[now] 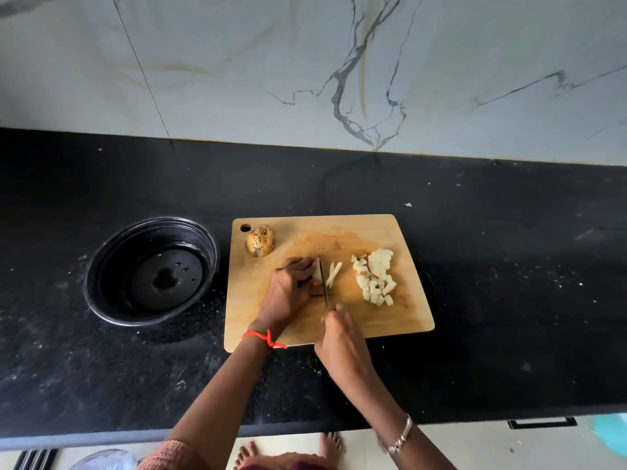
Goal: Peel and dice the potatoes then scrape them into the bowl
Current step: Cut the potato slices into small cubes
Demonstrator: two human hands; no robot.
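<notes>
Black speckled counter [509,266], pale crumbs scattered over it, against a white veined marble wall [237,62]. Pale tiled floor and bare feet [330,442] below the near edge.

Near the counter's middle: wooden board [390,320], hanging hole at its far left corner. Left of the board, just beside it: black bowl [159,220], only a few wet drops inside.

At the board's far left corner, beside the hole: whole unpeeled potato [260,240]. Toward the right edge: pile of dice [375,276]. Mid-board: a few cut strips [333,273], just right of the knife [325,283].

Left hand [288,290] at mid-board, fingers curled down over a peeled potato piece [317,271], gripping it against the board; red thread [266,337] on the wrist. Blade upright against the piece's right face, between piece and strips.

Right hand [341,337] near the board's near edge, fingers wrapped round the knife handle, handle itself hidden; silver bracelet [397,439] on the wrist.
</notes>
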